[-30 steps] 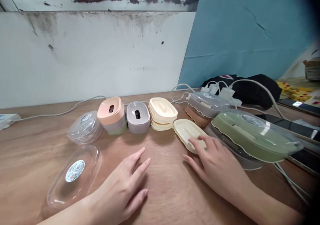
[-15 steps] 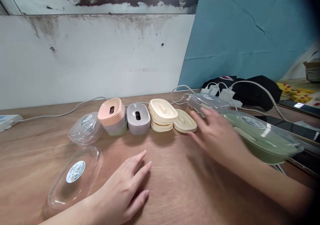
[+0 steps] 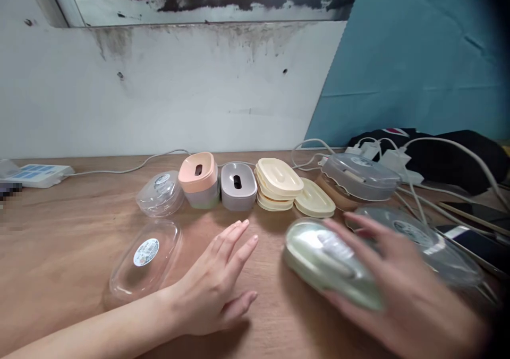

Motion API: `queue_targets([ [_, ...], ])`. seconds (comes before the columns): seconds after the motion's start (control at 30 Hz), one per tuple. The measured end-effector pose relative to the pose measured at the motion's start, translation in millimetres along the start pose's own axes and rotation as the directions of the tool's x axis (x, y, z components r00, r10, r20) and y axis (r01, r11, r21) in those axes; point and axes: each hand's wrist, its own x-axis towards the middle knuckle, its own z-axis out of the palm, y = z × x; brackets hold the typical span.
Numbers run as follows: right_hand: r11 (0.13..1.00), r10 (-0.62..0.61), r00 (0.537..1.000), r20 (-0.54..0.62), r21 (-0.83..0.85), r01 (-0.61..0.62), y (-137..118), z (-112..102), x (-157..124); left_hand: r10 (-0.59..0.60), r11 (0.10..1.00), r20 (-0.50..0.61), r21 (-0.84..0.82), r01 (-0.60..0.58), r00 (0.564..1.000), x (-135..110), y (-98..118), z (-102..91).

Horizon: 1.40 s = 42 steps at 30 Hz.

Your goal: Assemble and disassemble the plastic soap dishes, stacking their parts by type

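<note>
My right hand (image 3: 394,279) is wrapped around a green soap box with a clear lid (image 3: 330,261), both smeared by motion. My left hand (image 3: 223,279) hovers over the table with its fingers apart and holds nothing. Beyond it stand an orange slotted tray (image 3: 198,181) stacked on grey and green ones, and a grey slotted tray (image 3: 239,195). To their right is a stack of cream oval pieces (image 3: 279,177), with another cream piece (image 3: 314,199) lying flat beside it. A clear lid with a round sticker (image 3: 145,279) lies left of my left hand, below some stacked clear lids (image 3: 153,202).
At the right are a grey soap box with a clear lid (image 3: 360,176) and another clear-lidded box (image 3: 422,237), partly behind my hand. White plugs and cables (image 3: 394,160), dark phones (image 3: 478,242) and black fabric (image 3: 458,154) lie near them. A white power strip (image 3: 37,174) sits far left.
My right hand has taken hold of the green soap box at the right and brought it toward the middle. The view has turned left; my left hand stays open.
</note>
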Motion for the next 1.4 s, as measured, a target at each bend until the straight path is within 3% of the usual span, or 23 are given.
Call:
queue_targets([
  [0.07, 0.981, -0.160, 0.985, 0.070, 0.121, 0.151, -34.2, 8.6, 7.2, -0.013, 0.997, 0.000, -0.080, 0.013, 1.000, 2.1, -2.0, -4.6],
  [0.17, 0.903, -0.326, 0.938, 0.116, 0.333, 0.272, -51.2, 25.8, 17.4, -0.025, 0.979, 0.118, -0.198, 0.048, 0.993, 5.6, -6.8, -12.6],
  [0.23, 0.864, -0.307, 0.942, 0.132, 0.454, 0.218, -47.8, 37.8, 23.8, -0.066, 0.963, 0.175, -0.247, 0.109, 0.982, 7.5, -8.6, -17.4],
  [0.3, 0.834, -0.223, 0.959, 0.175, 0.544, 0.095, -42.0, 47.7, 28.9, -0.154, 0.940, 0.165, -0.279, 0.196, 0.974, 7.7, -7.9, -22.6],
  [0.37, 0.806, -0.162, 0.959, 0.230, 0.591, -0.006, -37.8, 53.8, 31.4, -0.267, 0.913, 0.108, -0.291, 0.287, 0.958, 3.4, -5.4, -30.3],
  [0.43, 0.800, -0.171, 0.952, 0.254, 0.600, -0.017, -35.9, 55.9, 31.1, -0.388, 0.893, -0.008, -0.253, 0.374, 0.922, -7.8, -3.1, -41.6],
  [0.5, 0.822, -0.220, 0.943, 0.249, 0.567, 0.042, -35.1, 55.0, 29.2, -0.505, 0.862, -0.178, -0.148, 0.485, 0.844, -26.3, -3.2, -54.4],
  [0.6, 0.862, -0.295, 0.920, 0.259, 0.488, 0.139, -35.3, 50.9, 27.1, -0.688, 0.649, -0.336, 0.113, 0.752, 0.644, -60.3, -8.1, -66.3],
  [0.7, 0.879, -0.294, 0.908, 0.298, 0.459, 0.134, -37.4, 46.0, 28.5, -0.850, 0.395, -0.264, 0.253, 0.883, 0.456, -86.7, -12.9, -62.5],
  [0.77, 0.877, -0.274, 0.898, 0.343, 0.472, 0.087, -39.4, 42.8, 30.5, -0.907, 0.325, -0.168, 0.307, 0.894, 0.387, -96.2, -14.4, -55.8],
  [0.8, 0.874, -0.269, 0.890, 0.368, 0.482, 0.065, -40.3, 41.1, 31.6, -0.916, 0.321, -0.132, 0.326, 0.889, 0.379, -99.1, -15.0, -53.0],
  [0.83, 0.871, -0.269, 0.881, 0.388, 0.489, 0.051, -41.2, 39.4, 32.7, -0.916, 0.330, -0.111, 0.341, 0.880, 0.386, -101.2, -15.8, -51.1],
  [0.9, 0.865, -0.277, 0.868, 0.411, 0.499, 0.040, -43.2, 35.4, 34.9, -0.889, 0.373, -0.108, 0.394, 0.840, 0.446, -103.7, -18.0, -50.0],
  [0.97, 0.865, -0.280, 0.862, 0.423, 0.501, 0.035, -45.8, 30.6, 37.6, -0.810, 0.445, -0.150, 0.473, 0.760, 0.567, -103.6, -19.7, -51.4],
  [1.07, 0.874, -0.224, 0.870, 0.439, 0.486, -0.020, -49.7, 22.3, 45.1, -0.574, 0.590, -0.229, 0.550, 0.592, 0.786, -93.3, -15.6, -53.4],
  [1.17, 0.895, -0.149, 0.930, 0.336, 0.445, -0.017, -50.0, 14.7, 61.5, -0.312, 0.758, -0.214, 0.532, 0.378, 0.926, -68.6, -2.1, -50.3],
  [1.3, 0.954, -0.113, 0.988, 0.102, 0.288, 0.079, -47.8, 12.1, 102.0, -0.120, 0.899, -0.077, 0.414, 0.141, 0.990, -28.0, 14.3, -32.2],
  [1.4, 0.998, -0.057, 0.997, 0.059, 0.029, 0.056, -53.5, 20.6, 137.4, -0.044, 0.964, 0.091, 0.267, 0.018, 0.995, -5.0, 17.2, -13.1],
])
